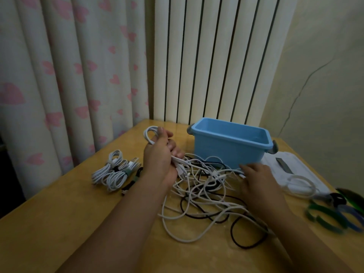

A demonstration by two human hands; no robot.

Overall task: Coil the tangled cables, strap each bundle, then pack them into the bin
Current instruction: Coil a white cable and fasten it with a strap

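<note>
Tangle: white and black loose cables [206,198] lay heaped on the wooden table [59,223] right in front of me, not yet sorted.
Right hand: my right hand [258,180] rested on the tangle's right edge, fingers fairly straight, blurred; couldn't tell if it pinched a strand.
Left hand: my left hand [159,154] was curled tight round a partly wound white cable coil [151,134], its tail running down into the heap.
Straps: coloured straps [334,211] waited at far right, blurred.
Done: two strapped white bundles [112,172] sat at left, a dark one just beside them.
Bin: blue bin [232,144] stood behind the heap, looked empty.
Progress: I judged it under halfway; most coiling, strapping and all packing remained.
</note>
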